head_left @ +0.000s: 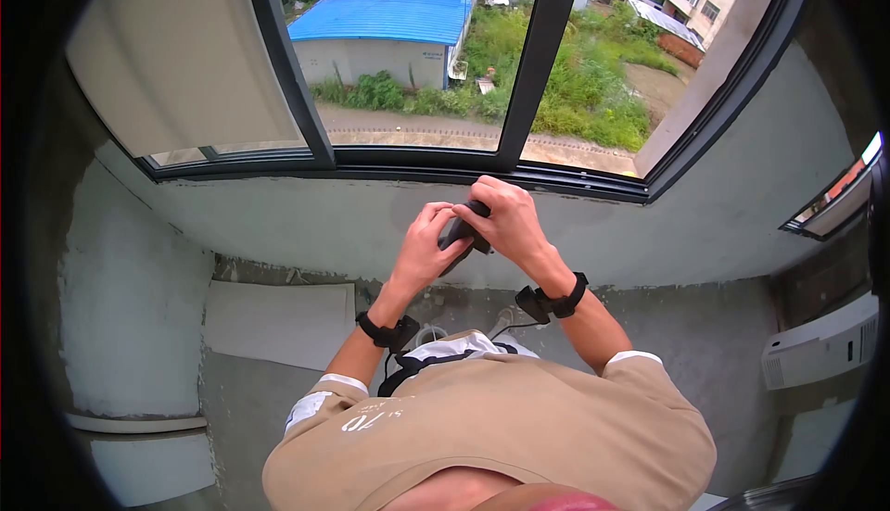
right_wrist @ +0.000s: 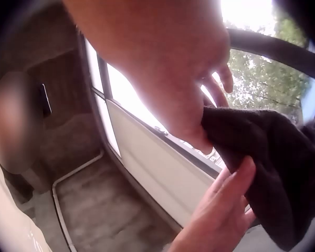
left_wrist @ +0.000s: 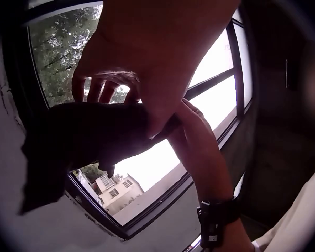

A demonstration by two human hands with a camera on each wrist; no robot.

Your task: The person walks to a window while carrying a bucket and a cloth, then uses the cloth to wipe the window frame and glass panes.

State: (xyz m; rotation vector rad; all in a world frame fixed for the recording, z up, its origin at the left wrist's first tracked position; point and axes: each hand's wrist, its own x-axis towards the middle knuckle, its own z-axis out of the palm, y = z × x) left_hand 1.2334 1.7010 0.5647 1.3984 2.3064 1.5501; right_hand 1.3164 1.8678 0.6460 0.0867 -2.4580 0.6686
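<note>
A dark, soft cloth [head_left: 459, 231] hangs between the two hands, in front of the wall just below the window. My left hand [head_left: 428, 244] pinches it from the left, thumb on the near side. From the right, my right hand [head_left: 505, 219] grips its upper end. The right wrist view shows the cloth [right_wrist: 273, 157] folded and drooping, with the left thumb [right_wrist: 244, 173] pressed against it. In the left wrist view the cloth [left_wrist: 94, 131] is a dark silhouette, and part of the right hand is hidden behind the left.
A dark-framed sliding window [head_left: 514, 75] fills the wall ahead, its sill track [head_left: 565, 180] just beyond the hands. A pale blind [head_left: 185, 57] covers the left pane. On the floor at left lies a flat light board [head_left: 278, 321]; a white boxy unit [head_left: 820, 344] stands at right.
</note>
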